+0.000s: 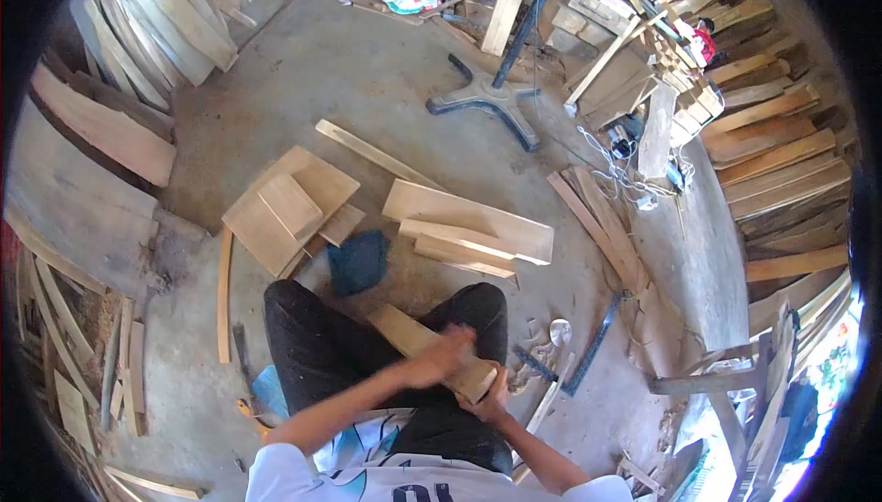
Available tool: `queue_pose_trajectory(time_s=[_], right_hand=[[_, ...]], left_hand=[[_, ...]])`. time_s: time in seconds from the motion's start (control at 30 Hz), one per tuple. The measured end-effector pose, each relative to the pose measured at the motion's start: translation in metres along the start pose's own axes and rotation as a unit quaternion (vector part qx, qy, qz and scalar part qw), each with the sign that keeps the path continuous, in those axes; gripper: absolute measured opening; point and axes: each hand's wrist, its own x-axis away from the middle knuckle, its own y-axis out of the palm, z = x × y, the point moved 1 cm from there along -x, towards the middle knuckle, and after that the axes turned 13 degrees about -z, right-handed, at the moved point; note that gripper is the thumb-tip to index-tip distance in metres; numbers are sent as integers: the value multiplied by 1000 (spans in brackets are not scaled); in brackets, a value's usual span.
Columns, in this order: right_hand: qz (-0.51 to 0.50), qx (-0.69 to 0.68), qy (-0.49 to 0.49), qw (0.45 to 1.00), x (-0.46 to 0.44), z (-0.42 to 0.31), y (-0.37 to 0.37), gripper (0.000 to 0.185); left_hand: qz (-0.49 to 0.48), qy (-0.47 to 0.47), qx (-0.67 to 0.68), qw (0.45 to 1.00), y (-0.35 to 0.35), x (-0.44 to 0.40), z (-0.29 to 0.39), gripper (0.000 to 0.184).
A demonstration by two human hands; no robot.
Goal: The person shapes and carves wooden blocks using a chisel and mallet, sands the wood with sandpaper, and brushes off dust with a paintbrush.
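A thick wooden board (397, 329) lies slantwise across my lap, between my knees in dark trousers. My right hand (489, 394) is closed round its near right end. My left hand (441, 360) is over the top face of the board, near that same end. It is smeared by motion, so its fingers and anything under them cannot be made out. Ahead of my knees is a dark blue cloth (357, 263) on the floor.
Left of the cloth are stacked flat panels (262, 203); right of it are several cut boards (469, 217). A metal square (593, 346) lies by my right knee. Farther off stands a post base (487, 98). Timber piles (781, 162) line the sides.
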Motion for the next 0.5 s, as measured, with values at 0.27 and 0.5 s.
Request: queue_pose_trajectory(time_s=[0.27, 0.5], right_hand=[[9, 29, -14, 999, 0, -1, 0, 92], [-16, 0, -1, 1000, -1, 20, 11, 95]], left_hand=[[75, -155, -37, 984, -26, 21, -95, 59], [-98, 44, -9, 994, -8, 6, 36, 66]])
